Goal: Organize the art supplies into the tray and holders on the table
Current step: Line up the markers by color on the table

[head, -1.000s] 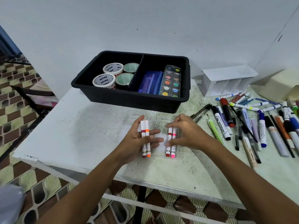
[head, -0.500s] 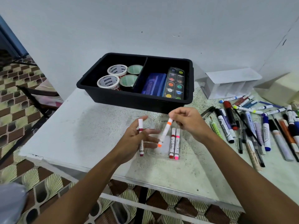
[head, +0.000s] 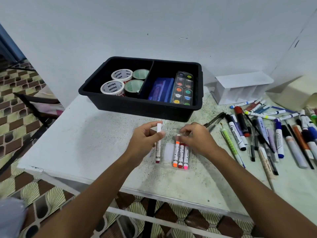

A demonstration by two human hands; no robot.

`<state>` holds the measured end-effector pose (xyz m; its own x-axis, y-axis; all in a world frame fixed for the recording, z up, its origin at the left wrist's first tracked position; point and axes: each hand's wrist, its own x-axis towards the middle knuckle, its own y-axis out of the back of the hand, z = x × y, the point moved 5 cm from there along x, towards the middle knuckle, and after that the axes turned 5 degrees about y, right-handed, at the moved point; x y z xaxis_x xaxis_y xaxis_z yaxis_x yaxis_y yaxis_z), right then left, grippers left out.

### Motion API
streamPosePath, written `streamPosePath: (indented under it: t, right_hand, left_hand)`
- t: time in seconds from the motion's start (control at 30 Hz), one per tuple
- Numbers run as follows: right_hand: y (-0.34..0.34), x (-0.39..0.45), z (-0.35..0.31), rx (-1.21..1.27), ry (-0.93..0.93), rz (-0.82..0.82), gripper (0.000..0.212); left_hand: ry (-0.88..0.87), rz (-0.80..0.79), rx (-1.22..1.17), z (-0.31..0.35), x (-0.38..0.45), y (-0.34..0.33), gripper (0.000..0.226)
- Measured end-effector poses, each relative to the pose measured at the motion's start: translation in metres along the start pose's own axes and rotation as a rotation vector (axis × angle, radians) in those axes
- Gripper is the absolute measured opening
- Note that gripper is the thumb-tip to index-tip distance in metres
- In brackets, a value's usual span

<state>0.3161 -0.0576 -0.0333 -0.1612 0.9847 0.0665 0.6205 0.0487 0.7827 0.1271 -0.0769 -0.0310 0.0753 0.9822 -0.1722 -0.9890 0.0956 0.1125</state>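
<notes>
Tape rolls (head: 118,82) and a paint set (head: 183,89) are already lying in the black tray (head: 137,107). In front of the tray, one marker (head: 158,143) is being pinched by the left hand (head: 145,140), while the orange marker (head: 176,154) is being gripped by the right hand (head: 197,138). Many pens (head: 274,134) right of the tray are still waiting.

tray (head: 137,107) behind markers (head: 180,156), pens (head: 274,134) right

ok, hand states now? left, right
Left hand: holding a dark red marker.
Right hand: pinching the orange marker top.
</notes>
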Motion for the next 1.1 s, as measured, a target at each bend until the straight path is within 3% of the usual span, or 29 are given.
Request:
streamPosePath:
  t: [0.2, 0.3, 0.6, 0.77, 0.9, 1.0, 1.1]
  right_hand:
    - [-0.002, -0.018, -0.006, -0.128, 0.093, -0.172, 0.062]
    - [-0.004, -0.025, -0.005, -0.178, 0.117, -0.178, 0.071]
    - [0.002, -0.031, 0.0, -0.142, 0.111, -0.14, 0.071]
    - [0.004, -0.029, 0.001, -0.133, 0.122, -0.13, 0.066]
    - [0.003, -0.029, -0.001, -0.164, 0.175, -0.116, 0.064]
    - [-0.005, -0.029, -0.005, -0.22, 0.212, -0.15, 0.072]
    - [-0.01, -0.03, -0.005, -0.27, 0.214, -0.178, 0.082]
  left_hand:
    - [-0.104, -0.027, 0.214, 0.003, 0.009, -0.011, 0.035]
    - [-0.18, -0.021, 0.401, 0.001, 0.014, -0.023, 0.038]
    - [-0.271, -0.119, 0.706, 0.003, 0.029, -0.036, 0.051]
    - [-0.382, -0.105, 0.925, 0.003, 0.027, -0.03, 0.069]
    - [-0.541, -0.275, 0.993, 0.001, 0.021, -0.017, 0.081]
    - [-0.522, -0.37, 1.066, -0.011, 0.021, -0.013, 0.088]
    - [-0.536, -0.351, 1.048, -0.018, 0.021, -0.014, 0.089]
